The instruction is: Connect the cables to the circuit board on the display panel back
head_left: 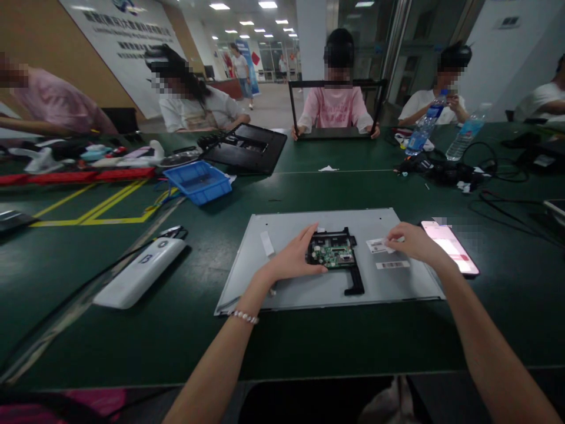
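Observation:
A flat grey panel lies on the green table in front of me. On it sits a green circuit board in a black plastic bracket. My left hand rests at the board's left side, thumb and fingers spread along its lower and upper edges; part of the bracket is hidden under it. To the right, my right hand pinches the edge of a white printed label on the panel. A barcode sticker is just below. A white strip lies left of my left hand.
A lit phone lies by the panel's right edge. Left are a white power bank with a cable and a blue tray. Plastic bottles and black cables stand farther right. Across the table, a person holds a black frame.

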### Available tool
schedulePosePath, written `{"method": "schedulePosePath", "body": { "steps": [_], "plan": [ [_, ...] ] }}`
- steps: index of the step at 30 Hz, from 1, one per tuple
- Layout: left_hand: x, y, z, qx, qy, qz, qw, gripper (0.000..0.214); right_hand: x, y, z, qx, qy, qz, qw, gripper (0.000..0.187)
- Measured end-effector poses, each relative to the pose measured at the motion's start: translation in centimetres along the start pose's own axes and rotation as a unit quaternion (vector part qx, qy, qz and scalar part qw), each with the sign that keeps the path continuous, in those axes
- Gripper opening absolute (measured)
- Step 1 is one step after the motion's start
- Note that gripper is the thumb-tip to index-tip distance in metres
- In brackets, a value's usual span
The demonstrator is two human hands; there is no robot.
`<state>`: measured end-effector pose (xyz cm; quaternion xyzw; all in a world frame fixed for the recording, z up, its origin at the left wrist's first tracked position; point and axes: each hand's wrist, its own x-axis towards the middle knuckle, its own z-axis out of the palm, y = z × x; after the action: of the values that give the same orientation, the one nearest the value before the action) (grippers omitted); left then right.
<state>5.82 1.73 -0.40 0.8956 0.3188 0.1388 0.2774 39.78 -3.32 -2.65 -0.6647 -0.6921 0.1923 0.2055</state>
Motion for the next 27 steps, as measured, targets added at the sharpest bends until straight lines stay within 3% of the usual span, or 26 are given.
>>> {"method": "schedulePosePath", "body": {
  "steps": [2,5,8,13,17,22,27],
  "plan": [
    [0.0,0.0,0.0,0.003,-0.002,-0.002,1.000,0.102,0.0,-0.5,0.2,0.071,0.003,0.008,0.997,0.020],
    [0.1,-0.1,0.1,0.008,-0.005,-0.002,1.000,0.102,-0.2,-1.7,0.8,0.200,-0.051,0.038,0.978,0.025],
    [0.0,0.0,0.0,0.016,-0.005,-0.013,1.000,0.103,-0.4,-2.9,1.3,0.265,-0.093,0.028,0.959,0.025],
    [-0.2,1.4,-0.1,0.066,0.012,-0.008,0.998,0.105,-0.4,-4.1,1.8,0.263,-0.142,0.027,0.954,0.032],
    [0.1,3.4,0.8,0.100,0.026,0.030,0.994,0.083,-0.3,-4.6,2.3,0.281,-0.182,0.022,0.942,0.027],
    [0.7,5.3,2.9,0.165,0.023,0.065,0.984,0.051,-0.3,-5.1,2.5,0.281,-0.167,0.000,0.945,0.019],
    [0.8,5.9,3.8,0.224,0.016,0.076,0.972,0.044,0.1,-4.9,3.3,0.282,-0.144,-0.021,0.948,0.022]
  ]
}}
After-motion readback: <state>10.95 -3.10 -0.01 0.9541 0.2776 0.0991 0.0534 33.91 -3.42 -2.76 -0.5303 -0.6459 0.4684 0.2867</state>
